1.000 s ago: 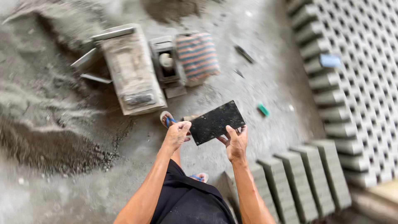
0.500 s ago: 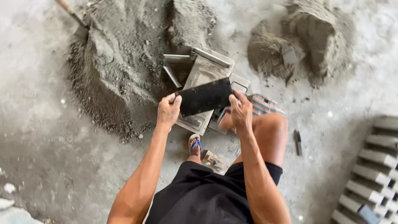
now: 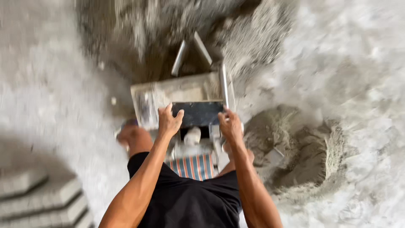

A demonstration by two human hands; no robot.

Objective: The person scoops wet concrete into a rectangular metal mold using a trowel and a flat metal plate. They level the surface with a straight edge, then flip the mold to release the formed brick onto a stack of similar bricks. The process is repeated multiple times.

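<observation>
Both hands grip a dark flat rectangular plate, one at each short end: the left hand is closed over its left edge with the fingers curled on top, and the right hand is closed over its right edge in the same way. The plate lies with its long axis running left to right across the person's body, roughly level, held straight out ahead of both hands and about equally near to each. It sits directly over the near part of a pale metal mould box, whose own long side also runs left to right, so the plate and the box opening are close to parallel; whether the plate already touches the box cannot be told through the blur. Metal handles stick out from the far side of the box toward a grey sand heap. A striped cloth lies below, between the knees, and grey blocks are stacked at lower left.
</observation>
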